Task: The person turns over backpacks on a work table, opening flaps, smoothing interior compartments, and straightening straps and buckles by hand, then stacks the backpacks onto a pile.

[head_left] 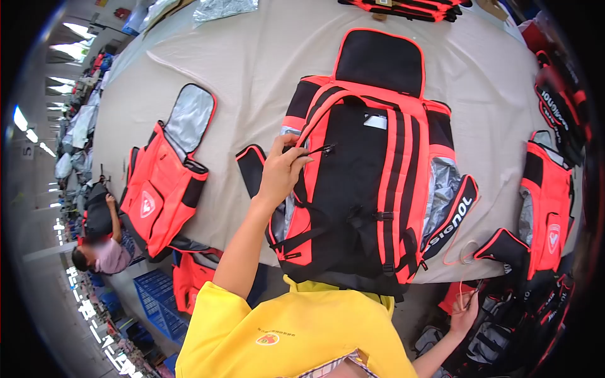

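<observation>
A red-orange and black backpack (pixel 353 183) lies in front of me with its strap side up and its top flap (pixel 381 61) folded out flat. My left hand (pixel 282 169) is over its left shoulder strap, fingers pinched on a thin black strap end (pixel 322 150) that looks like it carries a small clip. Low on the right, beyond the table's edge, my right hand (pixel 464 310) is closed around something dark and narrow that I cannot make out. A thin orange cord (pixel 460 280) runs up from that hand to the table.
Similar bags lie at the left (pixel 165 189) and right (pixel 547 208) of the beige cloth-covered table (pixel 252 75). More red and black pieces are stacked at the far edge (pixel 406 9). A co-worker (pixel 110 249) is off to the left. Bags crowd the lower right.
</observation>
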Demonstrator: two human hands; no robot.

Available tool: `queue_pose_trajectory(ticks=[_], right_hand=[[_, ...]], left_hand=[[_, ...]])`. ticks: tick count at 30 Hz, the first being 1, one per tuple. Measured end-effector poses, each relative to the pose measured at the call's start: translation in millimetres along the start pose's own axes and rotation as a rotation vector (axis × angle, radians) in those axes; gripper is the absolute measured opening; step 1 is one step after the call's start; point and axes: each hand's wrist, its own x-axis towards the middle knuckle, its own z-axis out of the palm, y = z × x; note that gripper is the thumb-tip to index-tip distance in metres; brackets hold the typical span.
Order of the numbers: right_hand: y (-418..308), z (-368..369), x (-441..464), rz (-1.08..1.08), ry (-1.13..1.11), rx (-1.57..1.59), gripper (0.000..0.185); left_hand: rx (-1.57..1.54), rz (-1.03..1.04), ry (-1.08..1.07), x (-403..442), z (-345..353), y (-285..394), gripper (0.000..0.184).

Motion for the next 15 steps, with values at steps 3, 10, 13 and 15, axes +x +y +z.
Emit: queue_pose_trajectory(ticks=[3, 10, 13, 15], right_hand=[[8, 74, -29, -0.231, -0.203, -0.189, 0.017], [61, 317, -74, -0.336, -0.559, -0.55, 0.017], [89, 371, -67, -0.426, -0.704, -0.729, 0.029], [97, 396, -58, -0.866, -0.695, -1.152, 0.034]], left_hand=[[-0.133, -0.027, -0.066, -5, -3, 0, 0.014], [-0.731, -0.157, -0.407, -17, -1, 19, 0.025], [-0.877, -0.26, -0.497, -26, 13, 18, 0.029], [-0.962, -0.288, -0.495, -33, 21, 18, 0.029]])
